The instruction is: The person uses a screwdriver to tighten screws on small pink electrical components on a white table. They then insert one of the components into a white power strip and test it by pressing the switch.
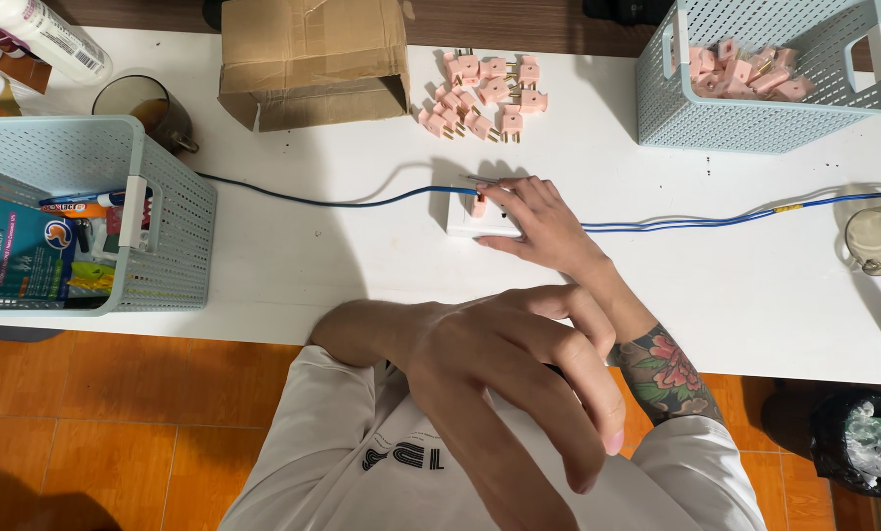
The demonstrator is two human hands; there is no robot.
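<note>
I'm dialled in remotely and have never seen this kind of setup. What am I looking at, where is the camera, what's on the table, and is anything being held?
No machine here: a person works with bare hands, filmed by one camera on their head looking down. The right hand rests on a white socket block on the white table, with a pink plug in it and a blue cable running across. The left hand hangs empty, close to the camera. A pile of pink plugs lies beyond; more fill the far basket.
</note>
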